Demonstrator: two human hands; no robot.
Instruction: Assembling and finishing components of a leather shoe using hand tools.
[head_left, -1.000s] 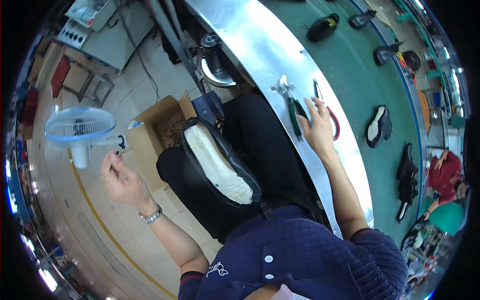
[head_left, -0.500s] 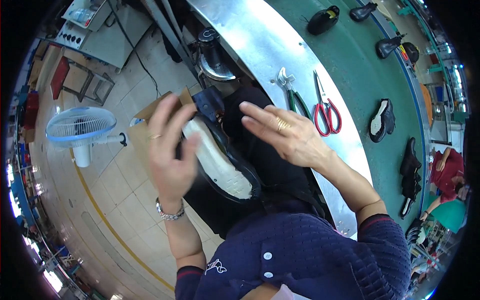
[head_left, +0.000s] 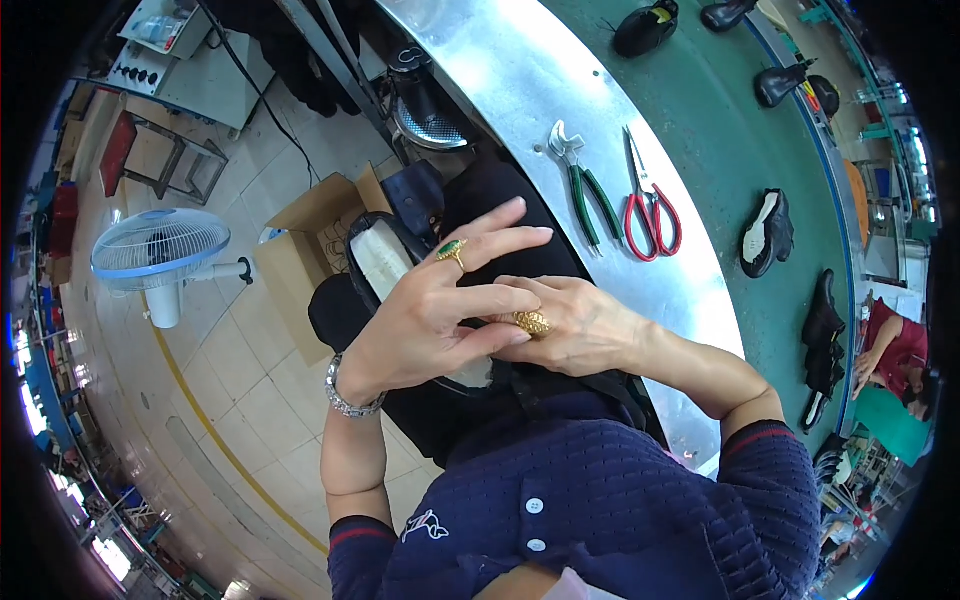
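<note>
Over my lap my two hands meet. My left hand [head_left: 425, 315], with a green-stoned ring [head_left: 451, 252] and a bracelet, has its thumb and one finger closed at a gold ring [head_left: 533, 322] on my right hand [head_left: 595, 325]; its other fingers stretch out past it. The right hand's fingertips are hidden behind the left. Beneath them a black shoe with a white, bare underside [head_left: 381, 258] lies bottom up on my lap, largely covered by the left hand.
On the metal table edge lie green-handled pincers [head_left: 583, 190] and red-handled scissors [head_left: 650, 215]. Several black shoes, one being this shoe [head_left: 768, 235], sit on the green surface. A cardboard box [head_left: 290, 285] and a fan [head_left: 162, 255] stand left. A person [head_left: 885, 345] is far right.
My hands were apart and both open above the shoe. They have come together, the left crossing over to the ring on the right. The shoe has shifted slightly left.
</note>
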